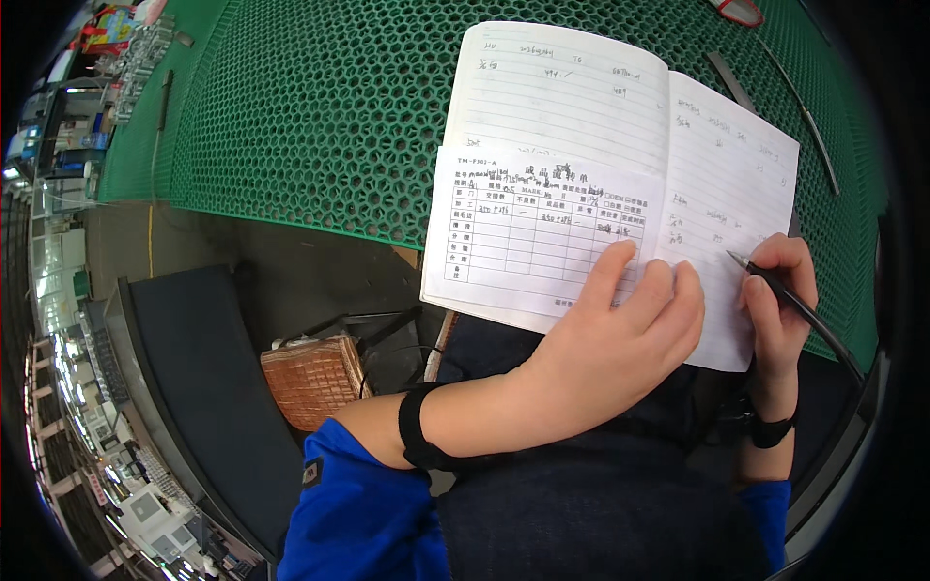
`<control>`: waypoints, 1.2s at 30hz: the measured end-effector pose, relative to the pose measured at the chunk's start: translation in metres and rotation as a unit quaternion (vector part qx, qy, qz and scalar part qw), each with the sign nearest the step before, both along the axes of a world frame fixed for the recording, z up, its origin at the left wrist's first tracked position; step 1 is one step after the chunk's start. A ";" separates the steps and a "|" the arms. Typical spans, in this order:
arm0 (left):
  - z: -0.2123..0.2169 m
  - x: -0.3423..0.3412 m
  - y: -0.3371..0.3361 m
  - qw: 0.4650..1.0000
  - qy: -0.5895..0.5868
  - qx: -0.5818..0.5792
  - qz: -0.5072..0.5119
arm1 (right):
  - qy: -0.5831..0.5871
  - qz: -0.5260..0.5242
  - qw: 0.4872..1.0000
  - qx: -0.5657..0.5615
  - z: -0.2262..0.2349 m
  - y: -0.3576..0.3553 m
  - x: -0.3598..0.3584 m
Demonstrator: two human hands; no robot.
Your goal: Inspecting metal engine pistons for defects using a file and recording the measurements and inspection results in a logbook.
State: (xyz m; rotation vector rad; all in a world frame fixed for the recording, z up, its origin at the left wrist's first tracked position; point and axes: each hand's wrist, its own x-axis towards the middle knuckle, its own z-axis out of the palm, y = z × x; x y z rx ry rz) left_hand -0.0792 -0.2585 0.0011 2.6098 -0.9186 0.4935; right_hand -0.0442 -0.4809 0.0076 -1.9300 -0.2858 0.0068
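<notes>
An open lined notebook [727, 203] lies tilted near the table's front edge, with handwriting on both pages. Across the lower part of its left page rests a printed form [504, 257] with a grid, partly filled in by hand. My left hand [630, 324] lies on the form's right side, fingers apart, bent and touching the paper, hiding its lower right corner. In my right hand [780, 300] a dark pen [824, 335] is pinched between thumb and fingers. Its tip is at the right page, just beside or on the handwriting.
Under the notebook is a green mat [320, 116] with hexagonal holes. Thin metal strips [731, 82] lie beyond the notebook at the right. A brown, crocodile-patterned seat or bag [312, 382] stands below the table edge. Metal parts [145, 73] are heaped at the far left.
</notes>
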 end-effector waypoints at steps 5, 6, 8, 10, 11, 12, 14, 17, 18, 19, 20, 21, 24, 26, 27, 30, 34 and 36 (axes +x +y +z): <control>-0.002 0.001 0.000 1.000 0.000 0.000 0.003 | 0.021 0.003 1.000 -0.002 0.003 0.000 -0.001; -0.002 0.001 -0.001 1.000 0.000 -0.003 0.002 | 0.024 0.015 0.999 -0.016 0.005 -0.001 0.000; 0.000 0.002 0.000 1.000 0.002 -0.003 -0.002 | 0.029 0.027 0.999 -0.033 0.010 -0.002 0.000; -0.001 0.002 0.000 1.000 0.006 0.002 -0.002 | 0.019 0.040 0.998 -0.043 0.010 0.000 0.002; -0.001 0.001 0.001 1.000 0.007 0.003 0.000 | 0.020 0.041 0.998 -0.042 0.009 0.002 0.004; -0.002 0.001 0.000 1.000 0.009 0.003 0.001 | -0.009 0.051 0.997 -0.053 0.008 0.004 0.006; -0.002 0.001 0.001 1.000 0.008 0.003 0.005 | -0.038 0.061 0.996 -0.061 0.005 0.006 0.008; 0.001 0.003 -0.001 1.000 0.004 0.000 0.000 | -0.042 0.058 0.996 -0.062 0.008 0.006 0.007; -0.001 0.003 -0.004 1.000 0.006 -0.001 -0.006 | -0.035 0.056 0.996 -0.056 0.009 0.003 0.007; -0.001 0.003 -0.005 1.000 0.006 -0.010 -0.011 | -0.029 0.053 0.997 -0.052 0.009 0.000 0.006; 0.000 0.004 -0.002 1.000 0.020 -0.001 -0.022 | -0.028 0.046 0.997 -0.063 0.008 0.001 0.006; 0.001 0.004 -0.002 0.999 0.033 0.006 -0.030 | -0.041 0.041 0.997 -0.055 0.005 0.004 0.007; 0.006 0.004 0.000 0.997 0.056 0.044 -0.024 | -0.091 0.044 0.992 -0.074 -0.001 0.005 0.014; 0.008 0.005 -0.004 0.997 0.050 0.037 -0.034 | -0.054 0.022 0.995 -0.081 0.006 0.003 0.013; 0.010 0.005 -0.004 0.997 0.047 0.062 -0.026 | -0.059 0.021 0.995 -0.079 0.005 0.004 0.013; 0.010 0.006 -0.013 0.998 0.041 0.042 -0.027 | -0.063 0.021 0.993 -0.095 0.012 0.001 0.011; 0.012 0.007 -0.017 0.998 0.024 0.052 -0.028 | -0.053 0.007 0.994 -0.094 0.014 0.000 0.010; 0.012 0.006 -0.017 0.998 0.022 0.047 -0.025 | -0.060 0.001 0.994 -0.090 0.014 0.000 0.010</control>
